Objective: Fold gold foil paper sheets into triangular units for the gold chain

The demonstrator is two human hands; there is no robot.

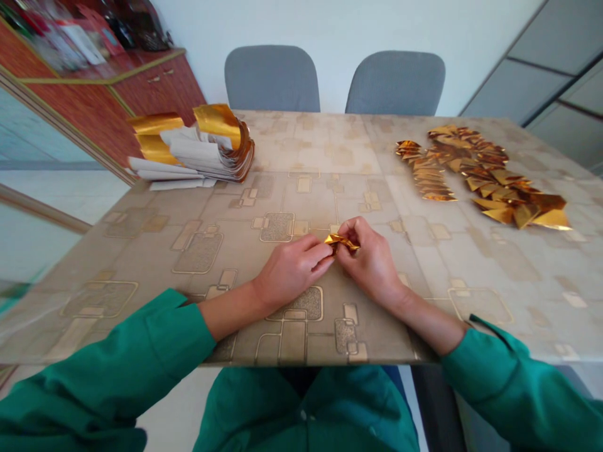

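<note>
Between my two hands, just above the patterned tablecloth, is a small piece of folded gold foil paper point(337, 239). My left hand point(298, 267) pinches its left end with the fingers pressed together. The right end sits in the closed fingers of my right hand point(370, 260). Part of the paper is hidden by my fingertips. At the back left lies a loose stack of gold and white paper sheets point(202, 147), some curled upward. Toward the right, rows of folded gold paper pieces point(490, 172) lie bunched together, well apart from my hands.
The table point(155, 251) has a brown and beige patterned cover, and its near edge runs close to my body. Two grey chairs point(272, 78) stand behind the far edge. A reddish wooden cabinet point(160, 88) with items on top is at the back left.
</note>
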